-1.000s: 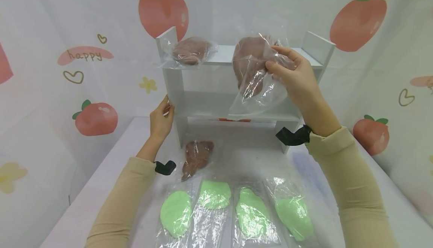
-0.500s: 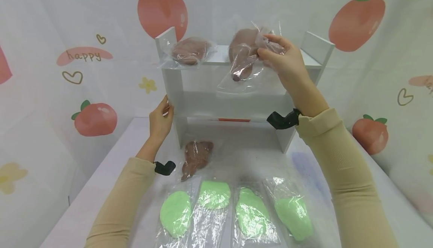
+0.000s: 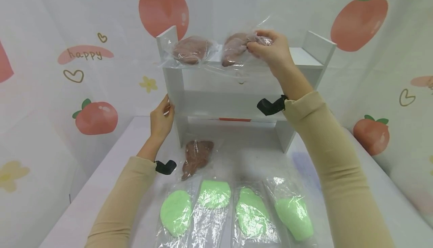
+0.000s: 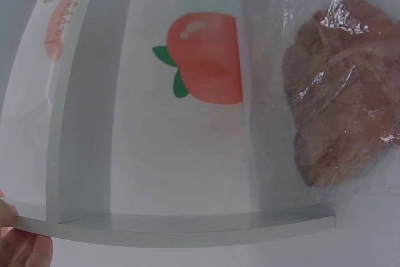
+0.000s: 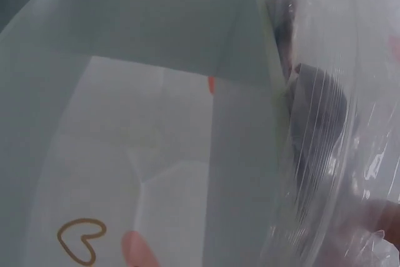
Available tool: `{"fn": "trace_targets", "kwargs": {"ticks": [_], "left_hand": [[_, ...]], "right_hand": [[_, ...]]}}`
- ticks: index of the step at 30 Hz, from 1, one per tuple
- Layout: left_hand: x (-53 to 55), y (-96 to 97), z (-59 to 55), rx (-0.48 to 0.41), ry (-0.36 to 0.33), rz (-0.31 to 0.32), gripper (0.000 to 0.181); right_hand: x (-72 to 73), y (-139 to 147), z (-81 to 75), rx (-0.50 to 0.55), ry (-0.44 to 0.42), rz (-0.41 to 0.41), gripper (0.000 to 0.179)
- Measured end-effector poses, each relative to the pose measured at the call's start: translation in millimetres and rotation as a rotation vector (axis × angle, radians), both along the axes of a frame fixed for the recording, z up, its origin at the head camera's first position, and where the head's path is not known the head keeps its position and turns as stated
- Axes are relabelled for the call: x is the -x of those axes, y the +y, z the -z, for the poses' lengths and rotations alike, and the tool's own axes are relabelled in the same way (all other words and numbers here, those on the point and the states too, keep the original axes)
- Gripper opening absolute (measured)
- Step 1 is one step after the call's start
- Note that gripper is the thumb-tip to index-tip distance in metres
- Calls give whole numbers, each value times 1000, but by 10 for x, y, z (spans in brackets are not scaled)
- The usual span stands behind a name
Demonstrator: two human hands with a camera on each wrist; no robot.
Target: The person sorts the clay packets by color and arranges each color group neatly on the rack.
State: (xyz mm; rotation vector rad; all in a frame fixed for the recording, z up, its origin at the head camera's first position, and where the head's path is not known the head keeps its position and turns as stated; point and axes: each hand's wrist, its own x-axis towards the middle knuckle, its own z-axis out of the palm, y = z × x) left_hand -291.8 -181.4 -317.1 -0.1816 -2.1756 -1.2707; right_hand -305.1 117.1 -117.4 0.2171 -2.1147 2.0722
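A white shelf [image 3: 216, 101] stands on the table, and my left hand [image 3: 161, 122] grips the edge of its left side panel. In the left wrist view, thumb and fingers [image 4: 37, 253] pinch that panel edge. My right hand [image 3: 272, 50] pinches the gathered end of a clear plastic bag with a brown lump [image 3: 233, 49] inside, at the middle of the top shelf board. Part of the bag overhangs the front of the board. To its left on the same board lies another bagged brown lump [image 3: 191, 50]. The right wrist view shows the clear plastic [image 5: 347, 129] up close.
A third bagged brown lump [image 3: 197, 156] lies on the table [image 3: 247, 161] at the shelf's lower left. Several flat bags with green pieces [image 3: 176, 212] lie in a row nearer me. Upright end panels [image 3: 319, 49] bound the top board. A fruit-print cloth [image 3: 101, 7] hangs behind.
My right hand has moved left and away from me, bringing the bagged brown lump from in front of the shelf to the top board. The left hand keeps its grip on the shelf.
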Motion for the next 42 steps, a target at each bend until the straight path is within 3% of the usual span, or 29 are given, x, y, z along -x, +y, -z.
{"fn": "trace_targets", "kwargs": {"ticks": [8,14,25,34,42], "left_hand": [[-18,3,-6,1,0,-3,46],[-32,1,-10,-3,2,-3,46],[-27,-18,-5,-12,-13,-2,47],[-21,-13,1,-17,-3,-8,46],[-9,-16,2,-16,-2,-21,45]], "right_hand": [[113,-86,-37,-292,-41,61,56],[155,-122,-40,-449,-40,84,56],[187,-198,-2,-706,10,219,58],[161,-122,-11,-813,-34,207,70],[57,54,-21,-676,-102,165,69]]}}
